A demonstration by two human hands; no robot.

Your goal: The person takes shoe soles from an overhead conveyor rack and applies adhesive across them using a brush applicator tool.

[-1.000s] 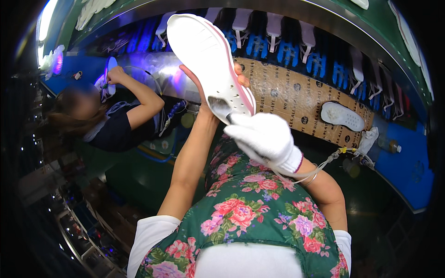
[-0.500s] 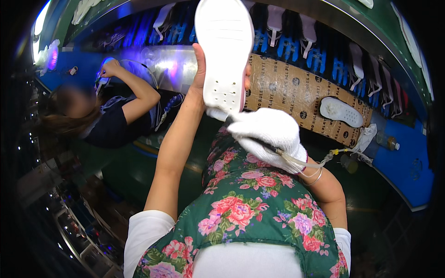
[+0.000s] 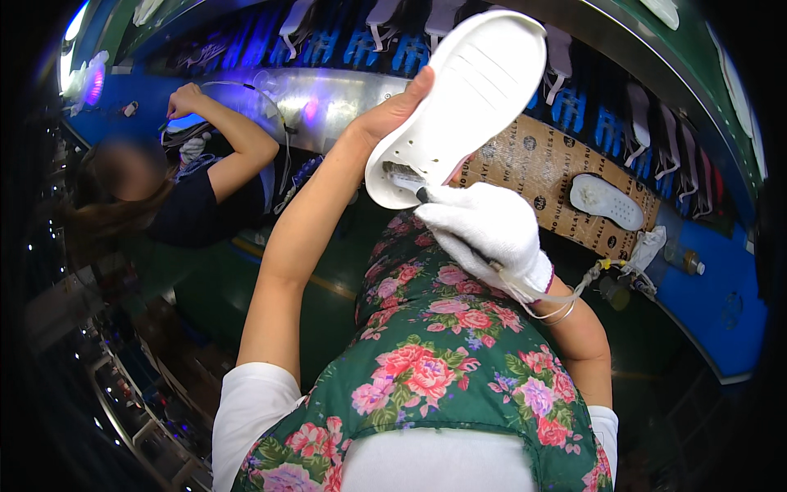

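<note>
Cardboard sheet behind white sole

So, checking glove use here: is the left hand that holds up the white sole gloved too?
No: the left hand gripping the white sole is bare, while only the right hand wears a white glove.

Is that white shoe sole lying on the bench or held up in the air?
Held up: the left hand grips the white shoe sole above the cardboard sheet.
</note>
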